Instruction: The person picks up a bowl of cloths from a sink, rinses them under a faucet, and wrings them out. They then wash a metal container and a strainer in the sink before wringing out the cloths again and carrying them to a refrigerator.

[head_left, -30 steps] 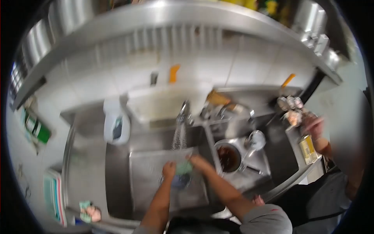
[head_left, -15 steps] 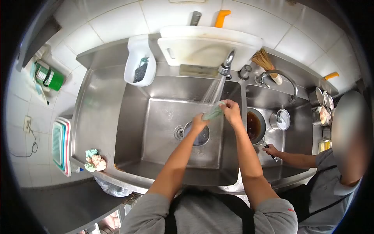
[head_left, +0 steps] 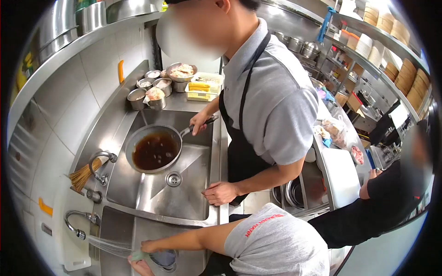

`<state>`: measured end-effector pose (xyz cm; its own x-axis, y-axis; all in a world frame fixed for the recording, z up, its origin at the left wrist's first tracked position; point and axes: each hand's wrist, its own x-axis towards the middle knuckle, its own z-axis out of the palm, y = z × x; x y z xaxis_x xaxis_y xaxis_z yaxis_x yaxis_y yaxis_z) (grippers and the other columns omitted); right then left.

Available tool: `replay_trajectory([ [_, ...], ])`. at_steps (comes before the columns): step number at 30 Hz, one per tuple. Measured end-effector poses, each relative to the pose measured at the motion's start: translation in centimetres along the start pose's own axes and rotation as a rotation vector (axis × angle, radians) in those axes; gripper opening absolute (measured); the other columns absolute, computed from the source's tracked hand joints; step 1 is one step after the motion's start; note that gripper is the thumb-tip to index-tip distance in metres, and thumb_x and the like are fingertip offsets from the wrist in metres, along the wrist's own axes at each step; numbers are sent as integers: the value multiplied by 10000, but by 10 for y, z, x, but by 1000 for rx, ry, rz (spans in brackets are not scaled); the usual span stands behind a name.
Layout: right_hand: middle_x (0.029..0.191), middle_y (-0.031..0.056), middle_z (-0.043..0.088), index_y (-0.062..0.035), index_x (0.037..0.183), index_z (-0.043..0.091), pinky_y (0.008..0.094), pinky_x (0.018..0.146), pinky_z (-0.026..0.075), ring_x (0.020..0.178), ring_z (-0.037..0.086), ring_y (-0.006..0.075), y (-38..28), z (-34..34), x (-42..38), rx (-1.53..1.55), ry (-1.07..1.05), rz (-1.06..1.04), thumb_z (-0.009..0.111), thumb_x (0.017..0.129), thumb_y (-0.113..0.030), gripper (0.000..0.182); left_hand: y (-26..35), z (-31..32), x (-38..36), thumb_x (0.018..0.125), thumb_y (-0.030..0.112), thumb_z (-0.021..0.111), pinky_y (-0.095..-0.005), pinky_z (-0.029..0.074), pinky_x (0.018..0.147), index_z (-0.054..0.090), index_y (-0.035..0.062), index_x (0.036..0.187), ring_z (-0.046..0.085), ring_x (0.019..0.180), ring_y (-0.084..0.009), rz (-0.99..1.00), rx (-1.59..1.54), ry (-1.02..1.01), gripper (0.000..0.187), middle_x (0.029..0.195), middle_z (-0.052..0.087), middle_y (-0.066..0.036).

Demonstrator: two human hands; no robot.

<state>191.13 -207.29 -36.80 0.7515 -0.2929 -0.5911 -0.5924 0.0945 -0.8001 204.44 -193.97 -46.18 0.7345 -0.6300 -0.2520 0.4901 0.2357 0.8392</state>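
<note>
Right hand (head_left: 148,246): fingers closed on the upper edge of a pale green cloth (head_left: 137,255). Left hand (head_left: 141,267): fingers bent in against the cloth's lower side, gripping it; the exact spacing of individual fingertips cannot be told at this size. The cloth is between both hands, over the sink basin (head_left: 116,224), at the end of the water stream (head_left: 110,246) from the faucet (head_left: 76,225). A bowl (head_left: 166,259) sits just beside the hands.
</note>
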Motion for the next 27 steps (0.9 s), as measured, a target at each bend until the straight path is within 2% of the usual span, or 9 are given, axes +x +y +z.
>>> replay_trajectory([
  [5,1208,219,390,-18,1202,386,545,832,379,1081,423,389,27,2,37,244,-56,46,401,803,-460,595,18,26,-10,794,139,440,-371,354,882,466,-11,1019,468,985,-246,-12,-341,-242,271,1023,494,-126],
  [10,1181,191,428,-53,1204,393,573,840,351,1076,424,368,40,15,65,502,-132,108,430,772,-556,664,17,44,-4,839,229,521,-322,397,812,463,-37,1078,500,923,-200,68,587,22,362,1017,516,-128],
  [14,1268,153,335,-100,1254,341,581,864,310,1153,338,344,10,23,55,912,-38,324,397,802,-519,618,32,60,-14,847,247,508,-311,416,766,460,-38,1080,515,870,-191,115,706,34,371,987,523,-118],
  [16,1311,133,289,-124,1278,315,585,876,290,1191,295,331,-9,22,48,1050,85,433,381,816,-500,599,38,59,-13,852,270,501,-307,407,781,462,-28,1094,511,890,-186,140,756,-245,386,1001,525,-113],
  [18,893,57,551,-120,856,558,397,742,409,884,518,181,-3,30,61,1005,30,275,410,802,-281,225,43,62,-20,851,325,491,-314,394,817,466,-19,1107,505,940,-196,137,717,-249,429,1038,522,-114],
  [20,842,49,559,-123,788,570,345,675,432,813,544,184,2,40,84,918,23,200,411,801,-264,213,40,58,-16,840,401,478,-341,380,858,440,17,1153,496,988,-225,43,462,143,497,1070,512,-121],
  [21,865,59,552,-118,819,560,354,680,436,824,542,195,-2,43,86,868,27,172,421,795,-284,218,29,45,-8,840,401,478,-341,380,858,440,17,1153,496,988,-225,46,461,148,497,1070,512,-121],
  [23,913,78,537,-110,880,539,371,688,443,846,538,215,-4,42,83,765,62,124,440,783,-325,256,8,21,10,834,455,451,-378,373,877,403,7,1175,497,995,-258,-167,-277,41,565,1066,511,-131],
  [27,1008,118,507,-92,1004,497,406,705,456,890,530,257,-11,34,74,495,148,-51,479,759,-407,399,24,73,-18,827,468,446,-384,379,875,375,12,1188,480,1021,-269,-162,-475,50,586,1099,487,-137],
])
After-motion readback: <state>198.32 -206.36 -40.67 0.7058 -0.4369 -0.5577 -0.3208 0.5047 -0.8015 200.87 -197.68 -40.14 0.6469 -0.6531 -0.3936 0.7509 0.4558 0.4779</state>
